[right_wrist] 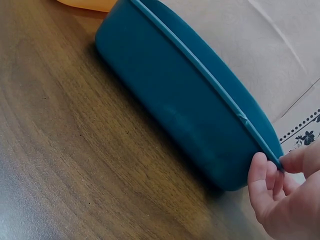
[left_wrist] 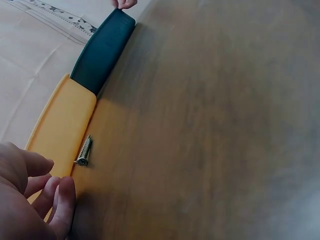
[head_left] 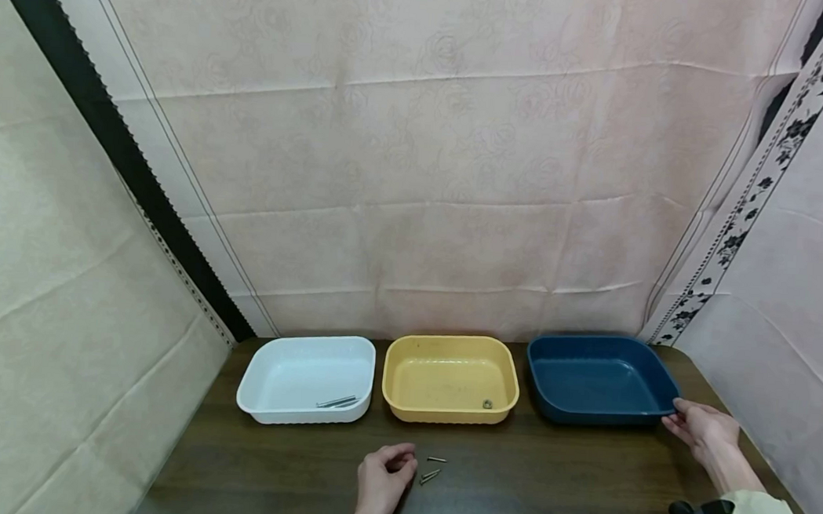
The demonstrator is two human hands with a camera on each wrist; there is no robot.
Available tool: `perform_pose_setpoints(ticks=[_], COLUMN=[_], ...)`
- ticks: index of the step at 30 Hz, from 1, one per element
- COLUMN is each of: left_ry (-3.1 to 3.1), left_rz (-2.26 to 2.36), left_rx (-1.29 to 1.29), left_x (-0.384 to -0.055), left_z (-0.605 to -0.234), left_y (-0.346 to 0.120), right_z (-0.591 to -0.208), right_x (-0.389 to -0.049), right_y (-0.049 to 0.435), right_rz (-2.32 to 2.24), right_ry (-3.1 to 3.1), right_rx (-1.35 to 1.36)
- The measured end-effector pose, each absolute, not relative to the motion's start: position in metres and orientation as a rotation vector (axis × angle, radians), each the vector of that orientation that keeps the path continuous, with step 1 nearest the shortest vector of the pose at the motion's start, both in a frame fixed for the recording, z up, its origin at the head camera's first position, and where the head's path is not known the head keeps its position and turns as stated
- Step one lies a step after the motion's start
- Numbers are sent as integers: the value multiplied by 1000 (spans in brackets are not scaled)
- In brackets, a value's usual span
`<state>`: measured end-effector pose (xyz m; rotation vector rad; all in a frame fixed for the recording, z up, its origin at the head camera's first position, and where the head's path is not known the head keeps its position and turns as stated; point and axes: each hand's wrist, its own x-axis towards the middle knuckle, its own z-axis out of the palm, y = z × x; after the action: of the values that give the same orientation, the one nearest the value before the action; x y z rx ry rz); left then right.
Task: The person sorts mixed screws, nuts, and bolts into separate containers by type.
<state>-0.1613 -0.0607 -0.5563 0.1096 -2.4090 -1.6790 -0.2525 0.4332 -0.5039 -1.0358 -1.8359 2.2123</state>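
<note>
Left hand (head_left: 385, 479): bending its fingers loosely, leaving a narrow gap, gripping nothing visible.
Right hand (head_left: 705, 432): pinching the blue tray (head_left: 610, 418) by its near right rim.
Tray position: sitting at the far right corner of the counter (head_left: 553, 486).
Screws (head_left: 429, 476): lying just beside the left hand.

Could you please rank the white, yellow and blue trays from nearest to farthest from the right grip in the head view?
1. Blue tray: right end of the row, its near right corner pinched in the right grip.
2. Yellow tray: middle of the row.
3. White tray: left end.
</note>
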Motion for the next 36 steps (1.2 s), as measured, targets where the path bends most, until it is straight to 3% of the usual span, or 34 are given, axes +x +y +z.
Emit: perform_pose_setpoints(ticks=[13, 36], left_ry=[-2408, -2520], left_rz=[-1567, -1331], left_rx=[-199, -345], left_x=[-177, -185], left_z=[-562, -568], left_y=[-58, -54], right_z=[-504, -507], right_x=[-250, -251], right_y=[431, 431], right_rz=[2183, 2172], right_ry=[-1859, -1838], right_rx=[-1044, -1041])
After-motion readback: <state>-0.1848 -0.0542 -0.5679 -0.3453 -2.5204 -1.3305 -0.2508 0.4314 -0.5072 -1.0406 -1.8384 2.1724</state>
